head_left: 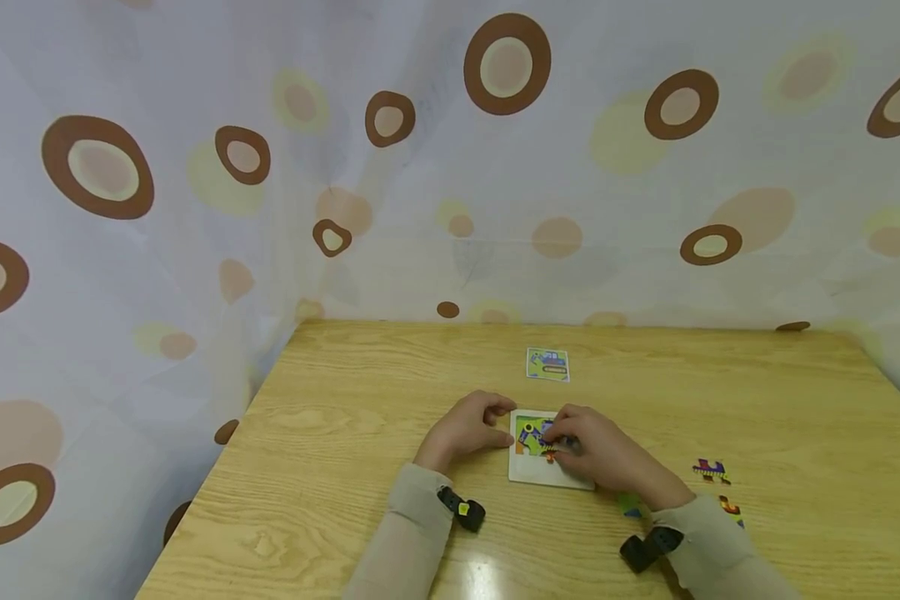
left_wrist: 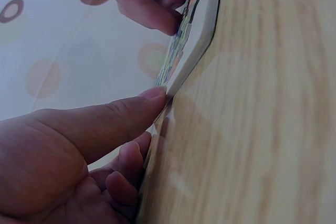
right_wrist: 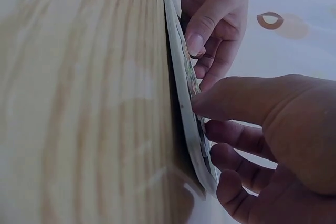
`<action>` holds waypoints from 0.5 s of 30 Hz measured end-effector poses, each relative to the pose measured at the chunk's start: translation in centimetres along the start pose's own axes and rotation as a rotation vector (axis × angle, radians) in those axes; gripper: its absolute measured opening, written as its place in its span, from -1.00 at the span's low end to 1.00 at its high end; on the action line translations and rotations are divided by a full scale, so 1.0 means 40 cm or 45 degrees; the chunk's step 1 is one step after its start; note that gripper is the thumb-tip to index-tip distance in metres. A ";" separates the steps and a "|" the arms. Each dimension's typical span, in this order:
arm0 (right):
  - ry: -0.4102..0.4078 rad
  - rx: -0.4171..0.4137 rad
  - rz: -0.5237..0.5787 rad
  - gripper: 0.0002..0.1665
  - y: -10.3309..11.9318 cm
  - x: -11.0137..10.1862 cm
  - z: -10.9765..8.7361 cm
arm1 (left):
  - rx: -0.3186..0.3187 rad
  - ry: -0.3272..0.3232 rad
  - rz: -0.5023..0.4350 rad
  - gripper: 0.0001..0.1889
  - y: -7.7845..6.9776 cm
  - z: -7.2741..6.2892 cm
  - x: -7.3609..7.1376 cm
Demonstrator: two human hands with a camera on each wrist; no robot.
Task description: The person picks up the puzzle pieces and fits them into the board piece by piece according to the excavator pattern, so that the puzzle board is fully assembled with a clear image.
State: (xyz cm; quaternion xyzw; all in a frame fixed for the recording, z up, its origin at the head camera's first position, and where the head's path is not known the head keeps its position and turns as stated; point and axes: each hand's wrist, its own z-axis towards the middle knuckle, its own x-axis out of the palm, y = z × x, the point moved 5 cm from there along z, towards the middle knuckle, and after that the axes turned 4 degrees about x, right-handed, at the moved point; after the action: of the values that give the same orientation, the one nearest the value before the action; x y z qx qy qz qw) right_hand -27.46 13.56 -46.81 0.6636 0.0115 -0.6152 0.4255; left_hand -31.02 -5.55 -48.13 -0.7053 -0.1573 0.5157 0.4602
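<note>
White-framed jigsaw tray [head_left: 534,474], partly filled, lay on the wooden table [head_left: 330,417] between both hands. Left hand [head_left: 467,429] sat at its 9 o'clock, thumb apart from bent fingers, touching the frame edge. Right hand [head_left: 603,450] reached in from 3 o'clock, fingers curved over the puzzle; couldn't tell if pinching a piece. Picture card [head_left: 547,365] lay at 12, loose jigsaw pieces [head_left: 711,470] around 3–4.

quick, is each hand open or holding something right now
Left hand: open, touching the tray's left edge.
Right hand: at the puzzle; cannot tell whether it pinches a piece.
</note>
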 end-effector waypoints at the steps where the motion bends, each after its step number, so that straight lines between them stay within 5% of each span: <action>1: -0.002 0.001 -0.002 -0.75 0.000 0.001 0.001 | 0.002 0.001 0.002 -0.53 0.000 0.000 0.000; 15: -0.005 0.011 -0.033 -0.75 0.014 0.003 0.001 | -0.007 0.008 0.013 -0.53 0.001 0.004 0.001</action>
State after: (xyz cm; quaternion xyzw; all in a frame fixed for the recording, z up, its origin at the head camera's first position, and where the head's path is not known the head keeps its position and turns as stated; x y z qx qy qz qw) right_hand -27.14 13.12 -46.62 0.6641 0.0165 -0.6220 0.4146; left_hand -31.15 -5.49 -48.19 -0.7090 -0.1538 0.5154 0.4561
